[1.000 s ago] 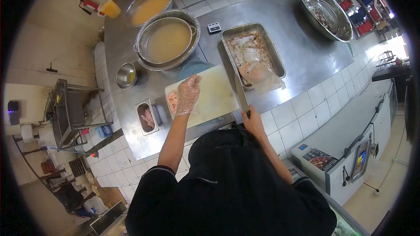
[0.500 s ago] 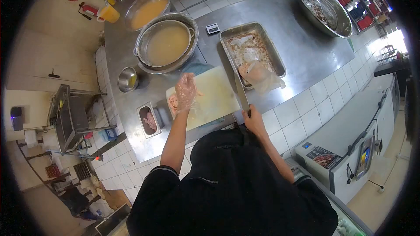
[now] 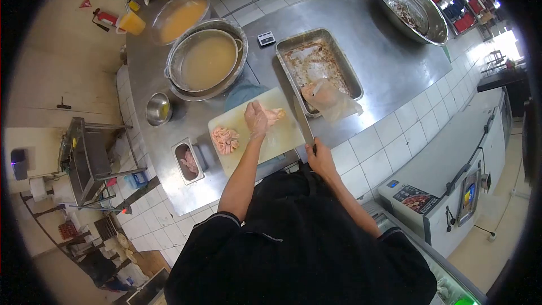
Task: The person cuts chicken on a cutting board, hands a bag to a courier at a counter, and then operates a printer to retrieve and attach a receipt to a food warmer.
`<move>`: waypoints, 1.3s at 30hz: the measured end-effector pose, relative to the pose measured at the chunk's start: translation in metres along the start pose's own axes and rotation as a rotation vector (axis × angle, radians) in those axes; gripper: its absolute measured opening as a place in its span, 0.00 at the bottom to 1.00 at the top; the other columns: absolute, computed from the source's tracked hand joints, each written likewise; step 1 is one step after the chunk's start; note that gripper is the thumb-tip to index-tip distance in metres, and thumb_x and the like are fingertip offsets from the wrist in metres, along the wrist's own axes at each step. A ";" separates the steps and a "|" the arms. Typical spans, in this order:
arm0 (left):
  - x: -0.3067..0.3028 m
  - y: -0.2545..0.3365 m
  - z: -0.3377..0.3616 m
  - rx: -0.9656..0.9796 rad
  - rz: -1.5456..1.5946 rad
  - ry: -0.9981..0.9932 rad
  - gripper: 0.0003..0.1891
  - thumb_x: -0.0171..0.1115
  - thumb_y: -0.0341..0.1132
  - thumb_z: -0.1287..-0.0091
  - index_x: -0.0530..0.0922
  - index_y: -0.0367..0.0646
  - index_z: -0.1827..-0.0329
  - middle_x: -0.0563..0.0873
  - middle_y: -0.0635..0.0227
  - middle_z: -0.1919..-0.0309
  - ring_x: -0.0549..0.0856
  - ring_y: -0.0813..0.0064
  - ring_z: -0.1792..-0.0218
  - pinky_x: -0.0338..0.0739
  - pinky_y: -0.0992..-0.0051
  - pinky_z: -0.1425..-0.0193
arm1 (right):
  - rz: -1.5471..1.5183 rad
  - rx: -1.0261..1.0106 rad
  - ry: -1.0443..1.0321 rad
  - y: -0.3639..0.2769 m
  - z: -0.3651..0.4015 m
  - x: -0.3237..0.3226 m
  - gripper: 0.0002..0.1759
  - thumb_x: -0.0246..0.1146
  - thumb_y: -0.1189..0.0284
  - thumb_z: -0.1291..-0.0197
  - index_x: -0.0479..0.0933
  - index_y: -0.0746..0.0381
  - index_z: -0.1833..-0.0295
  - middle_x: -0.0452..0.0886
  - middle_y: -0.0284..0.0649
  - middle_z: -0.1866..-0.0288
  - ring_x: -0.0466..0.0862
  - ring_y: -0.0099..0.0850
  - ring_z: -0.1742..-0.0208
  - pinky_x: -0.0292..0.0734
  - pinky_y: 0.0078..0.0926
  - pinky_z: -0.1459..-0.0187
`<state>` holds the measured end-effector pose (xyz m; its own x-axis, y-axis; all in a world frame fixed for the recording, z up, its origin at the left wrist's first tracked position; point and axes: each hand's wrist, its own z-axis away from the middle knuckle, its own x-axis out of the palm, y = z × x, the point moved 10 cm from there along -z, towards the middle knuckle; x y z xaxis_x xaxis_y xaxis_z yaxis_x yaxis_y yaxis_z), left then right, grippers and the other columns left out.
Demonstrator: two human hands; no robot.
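My left hand point(image 3: 256, 120), in a clear plastic glove, is closed on a pale raw chicken piece point(image 3: 275, 116) over the middle of the white cutting board point(image 3: 285, 142). The piece has a yellowish end pointing right; its other end is hidden by the fingers. A pile of pink raw chicken pieces point(image 3: 225, 140) lies on the board's left part. At the board's right edge, my right hand point(image 3: 320, 160) grips the dark handle of a knife point(image 3: 304, 122). Its long blade points away from me, between the board and the metal tray point(image 3: 354, 82).
A clear bag point(image 3: 339, 106) with something pinkish hangs over the tray's near edge. To the left are a small steel pan with meat point(image 3: 188, 159) and a steel bowl point(image 3: 158, 109). Beyond stand basins of cloudy liquid point(image 3: 210, 59), a small scale point(image 3: 266, 39) and a large bowl point(image 3: 418, 14).
My left hand has moved right, from the board's left part to its middle, and now shows a chicken piece in it. The pile is uncovered. My right hand still grips the knife.
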<state>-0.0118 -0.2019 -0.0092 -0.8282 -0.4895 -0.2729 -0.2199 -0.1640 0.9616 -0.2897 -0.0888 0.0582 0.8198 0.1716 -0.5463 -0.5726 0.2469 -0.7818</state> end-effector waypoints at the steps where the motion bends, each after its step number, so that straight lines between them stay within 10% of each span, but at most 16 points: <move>1: -0.006 -0.017 0.005 0.037 -0.160 0.061 0.23 0.49 0.49 0.21 0.73 0.38 0.68 0.75 0.54 0.76 0.74 0.54 0.73 0.72 0.57 0.62 | 0.008 0.004 -0.009 -0.001 0.001 0.004 0.16 0.60 0.65 0.29 0.71 0.69 0.53 0.80 0.65 0.68 0.81 0.67 0.60 0.72 0.56 0.62; 16: -0.057 -0.051 0.050 0.091 -0.393 0.364 0.12 0.57 0.36 0.27 0.75 0.36 0.65 0.81 0.46 0.74 0.80 0.46 0.72 0.72 0.52 0.65 | 0.375 -0.165 -0.022 -0.005 -0.008 0.080 0.08 0.56 0.72 0.32 0.71 0.67 0.54 0.80 0.61 0.76 0.82 0.62 0.71 0.76 0.60 0.68; 39: -0.101 -0.053 0.051 0.334 -0.739 0.077 0.10 0.61 0.37 0.29 0.77 0.39 0.64 0.84 0.46 0.71 0.85 0.45 0.65 0.77 0.49 0.62 | 0.384 -0.143 0.018 -0.007 0.013 0.097 0.09 0.55 0.71 0.31 0.71 0.66 0.52 0.80 0.62 0.74 0.82 0.64 0.69 0.76 0.64 0.66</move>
<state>0.0570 -0.0997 -0.0317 -0.3735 -0.4147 -0.8297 -0.8482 -0.2094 0.4865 -0.2062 -0.0613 0.0149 0.5471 0.2080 -0.8108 -0.8324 0.0334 -0.5531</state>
